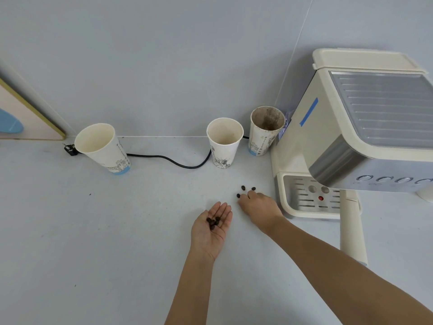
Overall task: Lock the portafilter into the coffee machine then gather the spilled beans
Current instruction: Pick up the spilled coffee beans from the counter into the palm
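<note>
Beans on the table: three loose beans (243, 188) lie on the table (117, 231) just left of the coffee machine (339, 137), close together; one sits at about 10 o'clock from the right fingertips, two at about 12 o'clock, just past them.
Beans already gathered: a small heap (212, 222) rests in the palm of the left hand (210, 228).
Right hand grip: the right hand (259, 208) is palm down, fingers curled narrow with their tips at the table beside the beans; whether a bean is pinched under them I cannot tell.
Left hand grip: flat and wide, palm up, serving as a tray.
Nearer hand: the right, almost touching the loose beans; the left lies at about 8 o'clock from it, just beside.
Key relation: picked beans must travel a short way back toward 8 o'clock to reach the cupped palm.
Portafilter: its cream handle (351, 231) juts toward the viewer from under the machine, seemingly locked in.
Farther out: three paper cups (225, 141) stand along the wall at 12 o'clock, a black cord (173, 160) running behind them.
</note>
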